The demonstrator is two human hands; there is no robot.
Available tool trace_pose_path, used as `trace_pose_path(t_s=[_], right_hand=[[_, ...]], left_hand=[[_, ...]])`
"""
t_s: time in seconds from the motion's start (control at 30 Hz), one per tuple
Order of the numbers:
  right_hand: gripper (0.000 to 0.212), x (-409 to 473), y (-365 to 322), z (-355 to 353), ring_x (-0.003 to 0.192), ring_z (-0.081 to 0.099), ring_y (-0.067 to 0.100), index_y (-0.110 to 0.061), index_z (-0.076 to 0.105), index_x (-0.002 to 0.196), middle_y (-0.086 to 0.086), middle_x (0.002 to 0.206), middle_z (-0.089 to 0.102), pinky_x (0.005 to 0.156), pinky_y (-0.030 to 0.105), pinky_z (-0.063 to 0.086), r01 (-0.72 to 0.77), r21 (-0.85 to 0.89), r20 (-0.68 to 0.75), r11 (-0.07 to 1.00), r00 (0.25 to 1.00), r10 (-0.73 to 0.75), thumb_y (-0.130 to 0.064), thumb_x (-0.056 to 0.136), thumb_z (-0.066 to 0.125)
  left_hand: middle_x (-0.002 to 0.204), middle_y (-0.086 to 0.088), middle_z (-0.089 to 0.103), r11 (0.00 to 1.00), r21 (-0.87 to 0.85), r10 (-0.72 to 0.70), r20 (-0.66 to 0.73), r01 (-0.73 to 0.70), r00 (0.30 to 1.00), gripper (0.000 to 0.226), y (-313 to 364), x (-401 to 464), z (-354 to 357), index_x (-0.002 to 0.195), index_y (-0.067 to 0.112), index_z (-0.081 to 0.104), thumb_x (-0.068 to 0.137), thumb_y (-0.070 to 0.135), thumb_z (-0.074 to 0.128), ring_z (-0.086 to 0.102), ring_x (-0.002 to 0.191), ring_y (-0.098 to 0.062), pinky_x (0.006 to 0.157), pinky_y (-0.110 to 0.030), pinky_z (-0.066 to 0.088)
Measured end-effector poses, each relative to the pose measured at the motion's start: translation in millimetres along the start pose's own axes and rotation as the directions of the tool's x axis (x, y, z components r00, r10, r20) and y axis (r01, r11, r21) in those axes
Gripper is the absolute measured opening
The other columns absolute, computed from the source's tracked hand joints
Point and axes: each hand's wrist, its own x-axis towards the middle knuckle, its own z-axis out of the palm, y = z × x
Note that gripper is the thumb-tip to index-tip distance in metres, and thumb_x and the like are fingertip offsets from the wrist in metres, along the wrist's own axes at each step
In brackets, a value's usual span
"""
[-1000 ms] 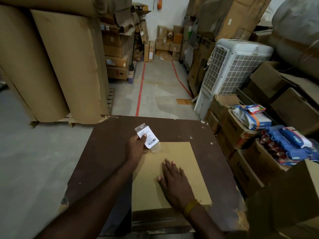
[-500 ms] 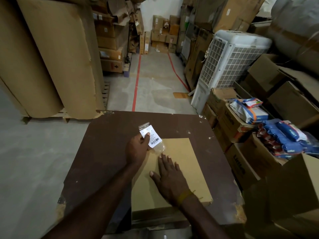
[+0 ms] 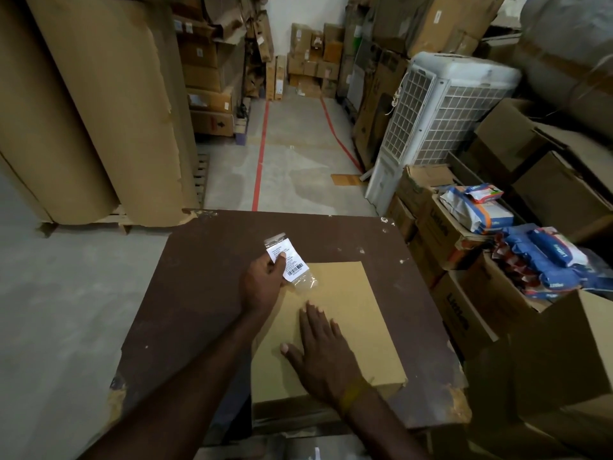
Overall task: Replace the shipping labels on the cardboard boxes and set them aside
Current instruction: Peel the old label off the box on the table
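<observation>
A flat tan cardboard box (image 3: 358, 313) lies on a dark brown table (image 3: 205, 293). My left hand (image 3: 262, 283) pinches a white shipping label (image 3: 288, 260) with a barcode, stuck on clear tape, and holds it up at the box's far left corner. The tape's lower end touches the box top there. My right hand (image 3: 323, 350) rests flat on the box top with straight fingers, pressing it down.
Big brown paper rolls (image 3: 99, 104) stand on a pallet at left. A white air cooler (image 3: 441, 121) and open cartons (image 3: 464, 293) holding blue packets (image 3: 547, 257) crowd the right. A concrete aisle with red floor lines (image 3: 260, 154) runs ahead.
The view has shifted slightly. My left hand with the label has stayed at the box's far corner, and my right hand has slid a little nearer to me on the box top.
</observation>
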Motion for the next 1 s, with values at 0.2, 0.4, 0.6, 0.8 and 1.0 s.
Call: trace_pose_path(t_s=[0.2, 0.4, 0.6, 0.8, 1.0], right_hand=[[0.104, -34, 4, 4, 0.144, -0.027, 0.011, -0.023, -0.021, 0.152, -0.007, 0.157, -0.030, 0.116, 0.032, -0.015, 0.026, -0.019, 0.073, 0.999, 0.997, -0.025, -0.079, 0.065, -0.019], [0.108, 13, -1, -4, 0.153, -0.012, 0.020, -0.014, -0.009, 0.158, 0.005, 0.166, -0.016, 0.121, 0.038, -0.007, -0.037, 0.004, 0.021, 0.999, 0.999, 0.037, -0.076, 0.069, -0.015], [0.107, -38, 3, 9, 0.151, -0.019, 0.016, -0.021, -0.019, 0.153, -0.005, 0.158, -0.029, 0.113, 0.031, -0.016, 0.034, -0.020, 0.048, 0.999, 0.998, -0.033, -0.081, 0.063, -0.021], [0.117, 3, 1, -2, 0.154, -0.009, 0.020, -0.014, -0.006, 0.159, 0.003, 0.166, -0.015, 0.122, 0.039, -0.004, -0.029, -0.018, 0.006, 0.999, 1.000, 0.030, -0.079, 0.064, -0.024], [0.110, -31, -1, 9, 0.152, -0.017, 0.015, -0.020, -0.012, 0.158, -0.004, 0.162, -0.024, 0.118, 0.033, -0.010, 0.002, -0.005, 0.048, 1.000, 0.999, -0.001, -0.080, 0.066, -0.016]], left_hand=[[0.086, 0.001, 0.077, 1.000, -0.004, -0.021, 0.005, 0.021, 1.000, 0.026, -4, 2, 3, 0.095, 0.016, 0.074, 0.099, 0.037, 0.060, 0.073, 0.076, -0.013, 0.068, -0.038, 0.059], [0.091, 0.000, 0.078, 1.000, -0.001, -0.006, 0.025, 0.006, 1.000, 0.026, -3, 0, 1, 0.100, 0.017, 0.074, 0.099, 0.038, 0.058, 0.073, 0.078, -0.013, 0.070, -0.038, 0.059], [0.086, 0.004, 0.077, 1.000, -0.002, -0.021, 0.031, 0.021, 0.999, 0.035, -5, 0, 2, 0.095, 0.019, 0.073, 0.094, 0.049, 0.055, 0.073, 0.075, -0.013, 0.067, -0.043, 0.059], [0.089, 0.003, 0.078, 1.000, -0.002, -0.009, 0.057, 0.009, 0.998, 0.039, -6, -1, 3, 0.100, 0.019, 0.073, 0.094, 0.052, 0.055, 0.073, 0.077, -0.011, 0.068, -0.038, 0.060], [0.089, 0.002, 0.078, 1.000, -0.003, -0.011, 0.056, 0.011, 0.998, 0.033, -8, 1, 3, 0.099, 0.016, 0.073, 0.097, 0.044, 0.057, 0.073, 0.075, -0.010, 0.067, -0.040, 0.060]])
